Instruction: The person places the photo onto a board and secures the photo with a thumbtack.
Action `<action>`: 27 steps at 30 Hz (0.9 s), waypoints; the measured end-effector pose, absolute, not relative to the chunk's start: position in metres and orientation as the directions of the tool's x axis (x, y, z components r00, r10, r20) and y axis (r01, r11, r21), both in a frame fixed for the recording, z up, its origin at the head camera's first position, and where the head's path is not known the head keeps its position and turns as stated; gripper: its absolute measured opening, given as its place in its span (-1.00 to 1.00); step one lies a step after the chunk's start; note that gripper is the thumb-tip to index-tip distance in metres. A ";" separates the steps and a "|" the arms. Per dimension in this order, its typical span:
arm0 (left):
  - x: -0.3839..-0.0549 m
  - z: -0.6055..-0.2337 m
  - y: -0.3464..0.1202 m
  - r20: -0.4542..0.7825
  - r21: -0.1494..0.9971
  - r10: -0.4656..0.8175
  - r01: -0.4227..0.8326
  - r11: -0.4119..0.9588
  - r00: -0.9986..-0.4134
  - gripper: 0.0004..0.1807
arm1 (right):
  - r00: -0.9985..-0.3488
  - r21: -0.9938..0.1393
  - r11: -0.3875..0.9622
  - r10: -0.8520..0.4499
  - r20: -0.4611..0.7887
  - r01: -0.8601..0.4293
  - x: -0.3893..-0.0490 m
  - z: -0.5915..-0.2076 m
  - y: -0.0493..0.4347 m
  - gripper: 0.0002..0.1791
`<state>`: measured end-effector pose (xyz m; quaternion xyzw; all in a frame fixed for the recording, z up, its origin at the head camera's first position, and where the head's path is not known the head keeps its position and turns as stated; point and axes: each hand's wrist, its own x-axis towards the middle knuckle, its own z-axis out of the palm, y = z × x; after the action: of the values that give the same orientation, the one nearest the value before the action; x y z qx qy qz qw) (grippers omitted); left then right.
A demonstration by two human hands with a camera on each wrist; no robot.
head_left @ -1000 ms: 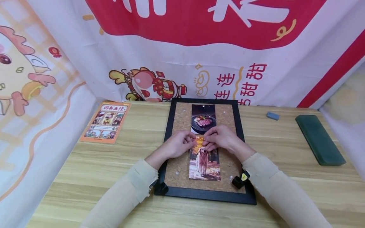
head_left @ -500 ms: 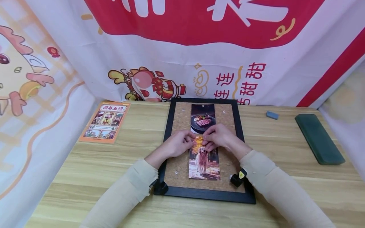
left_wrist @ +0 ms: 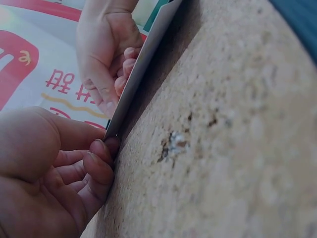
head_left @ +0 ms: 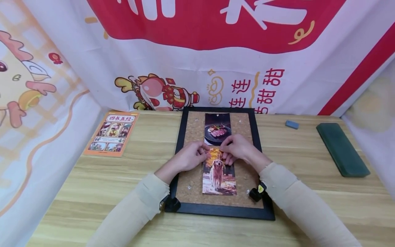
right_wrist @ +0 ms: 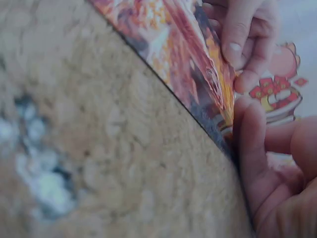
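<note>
On the cork board (head_left: 191, 171) with a black frame, a photo of a golden dog (head_left: 218, 171) lies below a photo of a steak plate (head_left: 217, 131). My left hand (head_left: 191, 156) pinches the dog photo's top left corner between thumb and finger. The right hand (head_left: 242, 151) has its thumb and forefinger together at the top edge, other fingers curled over the right side. Whatever sits between those fingertips is hidden. In the left wrist view the photo's upper part (left_wrist: 143, 64) stands tilted off the cork. A clear pushpin (head_left: 217, 115) sits at the top of the steak photo.
Several clear pushpins, one at the lower left (head_left: 189, 187), stand in the cork. An orange comic-style booklet (head_left: 111, 134) lies left of the board. To the right are a small blue block (head_left: 291, 124) and a long dark green case (head_left: 342, 150). A printed cloth (head_left: 191, 79) hangs behind.
The whole head view has shifted slightly to the left. Both hands keep their places at the dog photo's top edge, the right fingers making only a small movement.
</note>
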<state>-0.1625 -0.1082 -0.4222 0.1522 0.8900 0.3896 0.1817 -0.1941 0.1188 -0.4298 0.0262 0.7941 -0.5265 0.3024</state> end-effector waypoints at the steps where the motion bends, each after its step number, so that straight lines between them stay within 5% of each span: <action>1: -0.162 -0.422 -0.108 -0.206 0.750 0.413 0.128 0.649 -0.887 -0.75 | -0.818 -0.823 0.445 -0.279 -0.502 0.353 -0.194 -0.431 0.120 -0.83; 14: -0.162 -0.424 -0.109 -0.199 0.750 0.424 0.142 0.646 -0.883 -0.74 | -0.831 -0.876 0.412 -0.372 -0.414 0.252 -0.189 -0.435 0.124 -0.76; 27: -0.163 -0.425 -0.110 -0.215 0.753 0.424 0.127 0.646 -0.880 -0.74 | -0.831 -0.826 0.499 -0.317 -0.457 0.264 -0.190 -0.429 0.117 -0.77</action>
<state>-0.1631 -0.1099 -0.4249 0.1554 0.8871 0.3912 0.1895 -0.1904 0.1174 -0.4294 -0.0162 0.8155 -0.5004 0.2902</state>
